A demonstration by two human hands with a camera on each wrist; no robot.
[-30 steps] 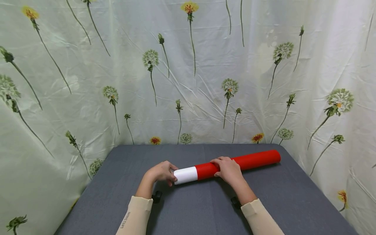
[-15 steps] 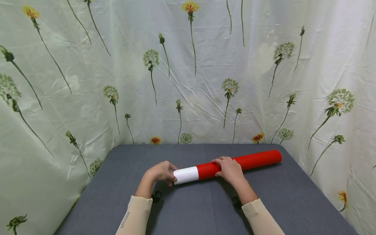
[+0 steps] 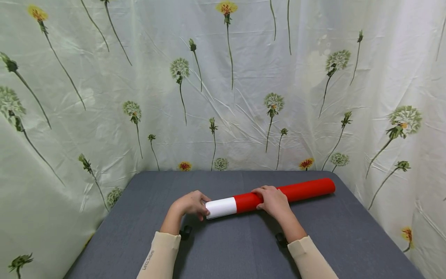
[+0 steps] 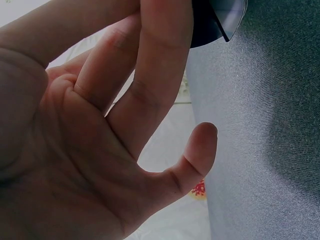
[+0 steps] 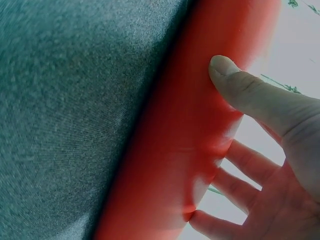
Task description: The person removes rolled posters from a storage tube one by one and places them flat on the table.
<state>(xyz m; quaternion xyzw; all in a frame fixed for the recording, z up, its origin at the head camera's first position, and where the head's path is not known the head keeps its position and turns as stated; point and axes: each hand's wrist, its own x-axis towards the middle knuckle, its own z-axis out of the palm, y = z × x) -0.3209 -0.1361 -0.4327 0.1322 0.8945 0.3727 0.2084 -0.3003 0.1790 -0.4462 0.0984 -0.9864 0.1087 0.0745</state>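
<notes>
A long red tube (image 3: 310, 189) lies slantwise on the grey table, its far end toward the back right. Out of its left end sticks a white roll (image 3: 221, 208), whose layered edge shows at the top of the left wrist view. My left hand (image 3: 191, 203) pinches the outer end of the white roll between thumb and fingers, the little finger held away. My right hand (image 3: 273, 200) grips the red tube near its middle. In the right wrist view the thumb lies on one side of the red tube (image 5: 175, 125), the fingers on the other.
The grey table (image 3: 223, 248) reaches back to a white curtain (image 3: 223, 97) printed with dandelions, which also hangs at both sides. Dark wrist cameras sit under both wrists.
My right hand and the red tube have slid slightly to the right, so a little more of the white roll shows. My left hand stays nearly still at the roll's end.
</notes>
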